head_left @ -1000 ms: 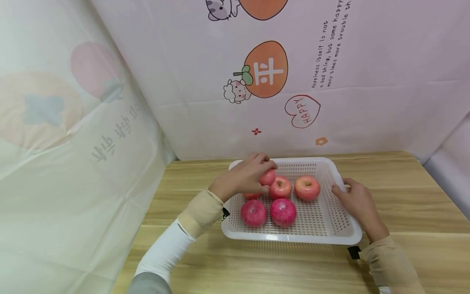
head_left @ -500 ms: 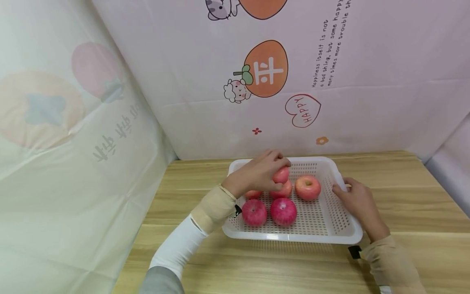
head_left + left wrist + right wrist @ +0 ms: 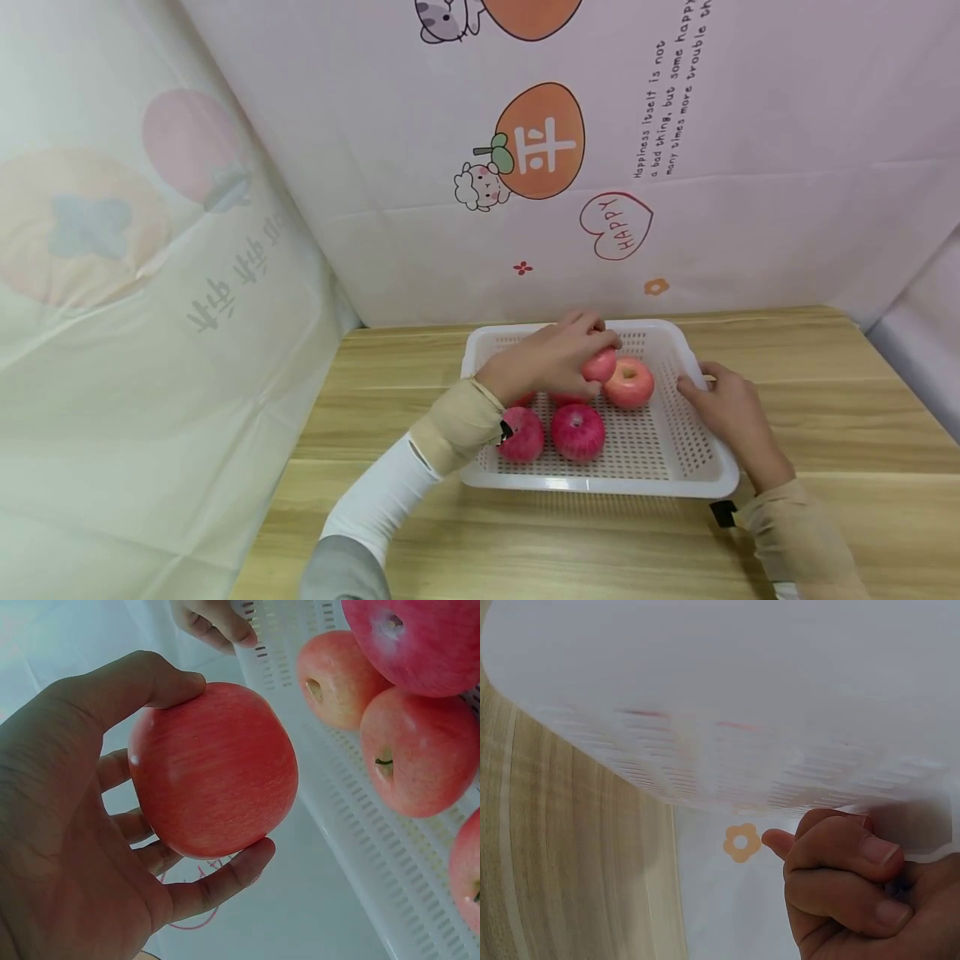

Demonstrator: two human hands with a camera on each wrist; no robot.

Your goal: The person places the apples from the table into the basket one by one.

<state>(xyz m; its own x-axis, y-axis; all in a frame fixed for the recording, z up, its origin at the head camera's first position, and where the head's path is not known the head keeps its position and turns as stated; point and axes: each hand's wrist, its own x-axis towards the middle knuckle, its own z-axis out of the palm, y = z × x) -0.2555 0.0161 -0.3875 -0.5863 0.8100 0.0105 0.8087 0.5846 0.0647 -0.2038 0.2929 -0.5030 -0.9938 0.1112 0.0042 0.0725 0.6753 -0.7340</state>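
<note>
My left hand (image 3: 551, 360) grips a red apple (image 3: 214, 772) between thumb and fingers, held up over a white plastic basket (image 3: 525, 481). Inside the basket sit two dark pink apples (image 3: 577, 432) at the front and lighter red ones behind, partly covered by my left hand and wrist. One lighter apple (image 3: 630, 384) lies just right of the held one. On the basket's right side, my right hand (image 3: 731, 421) holds the rim, thumb over the inner edge. In the right wrist view, curled fingers (image 3: 840, 874) show below the basket's wall.
The basket stands on a wood-grain table (image 3: 382, 392). A white printed cloth (image 3: 420, 250) hangs behind it, and another pale cloth (image 3: 247, 400) rises on the left. Bare basket floor (image 3: 633, 446) shows at the front right inside.
My left hand has moved rightward over the basket with the apple, from above the left part to near the right-hand lighter apple. The right hand and basket have stayed put.
</note>
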